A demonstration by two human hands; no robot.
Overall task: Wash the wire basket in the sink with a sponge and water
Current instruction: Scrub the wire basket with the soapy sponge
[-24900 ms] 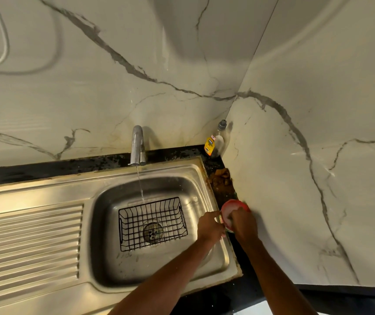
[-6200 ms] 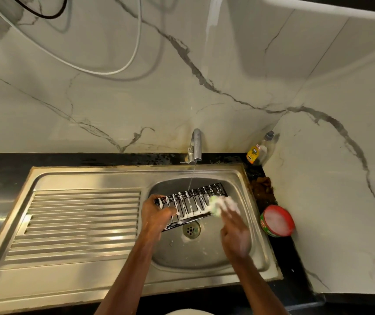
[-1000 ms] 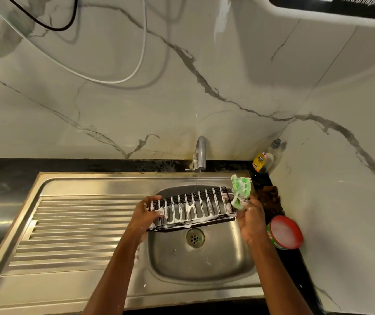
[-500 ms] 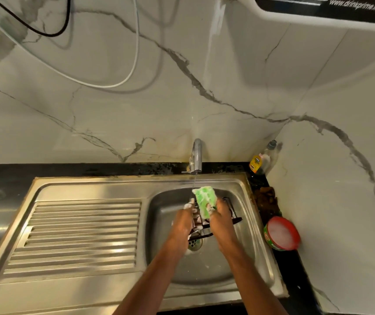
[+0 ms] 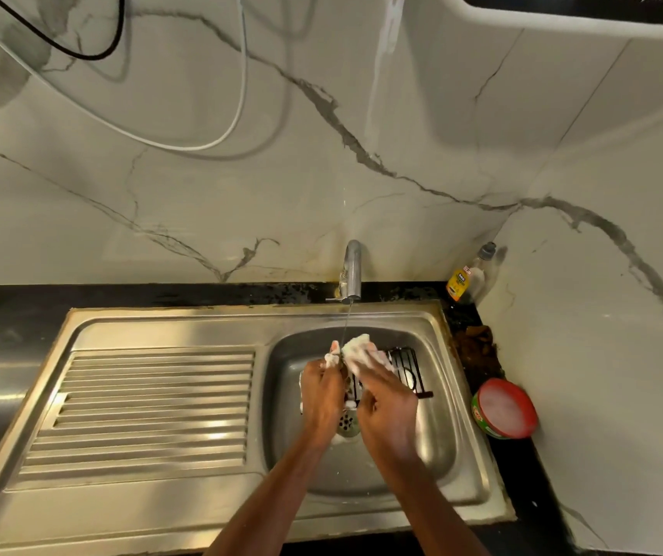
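Below the tap [image 5: 353, 270], the right hand [image 5: 387, 407] grips a foamy sponge [image 5: 356, 351] while the left hand [image 5: 322, 389] clutches the soapy wire basket [image 5: 404, 369] over the sink [image 5: 434, 447] bowl.

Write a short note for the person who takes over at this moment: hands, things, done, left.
Left hand grips the wire basket, held in the sink. Right hand grips the soapy sponge against the basket, under the tap stream.
Done: basket soaped, foam on it.
Left: finish scrubbing, rinse the foam off, close the tap.
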